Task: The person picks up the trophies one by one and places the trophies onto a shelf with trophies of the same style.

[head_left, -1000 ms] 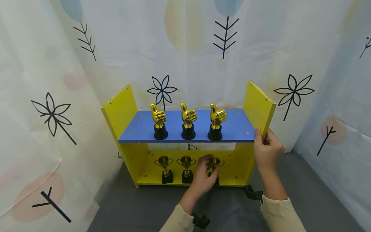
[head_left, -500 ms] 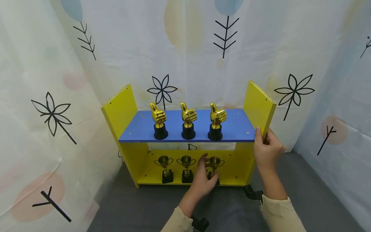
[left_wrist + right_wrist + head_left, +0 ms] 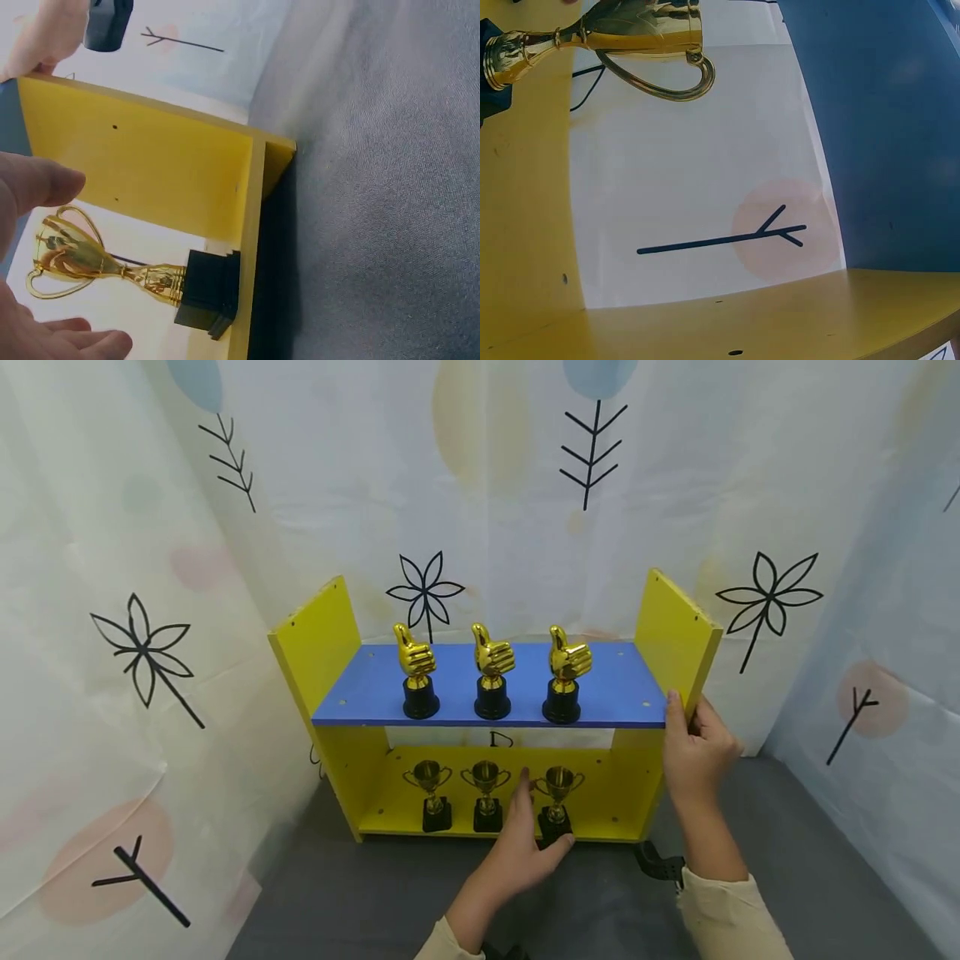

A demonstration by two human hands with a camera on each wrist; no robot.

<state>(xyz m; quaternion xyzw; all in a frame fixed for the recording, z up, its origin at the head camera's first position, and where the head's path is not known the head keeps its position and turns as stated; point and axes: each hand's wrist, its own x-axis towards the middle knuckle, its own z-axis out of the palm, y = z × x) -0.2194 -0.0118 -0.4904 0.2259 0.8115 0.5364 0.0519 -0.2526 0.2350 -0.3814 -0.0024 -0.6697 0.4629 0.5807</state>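
Observation:
A small gold trophy cup (image 3: 558, 782) on a black base stands upright at the front right of the lower yellow shelf board. My left hand (image 3: 517, 847) is just in front and to its left, thumb and fingers spread. In the left wrist view the trophy cup (image 3: 75, 251) shows between the thumb (image 3: 52, 184) and the fingers, with gaps around it. With my right hand (image 3: 696, 756) I grip the front edge of the yellow right side panel (image 3: 678, 635), thumb inside, fingers around the outside. The right wrist view shows part of the trophy cup (image 3: 645, 34), but not that hand.
Two matching trophy cups stand further left on the lower board (image 3: 592, 814). Above, three gold thumbs-up trophies line the blue shelf (image 3: 450, 664). The shelf unit stands on a grey surface (image 3: 337, 893), with a patterned white curtain (image 3: 510, 552) behind and at the sides.
My left thumb and fingers have spread and drawn back from the right trophy cup, which now stands free of them. My right hand keeps its grip on the side panel.

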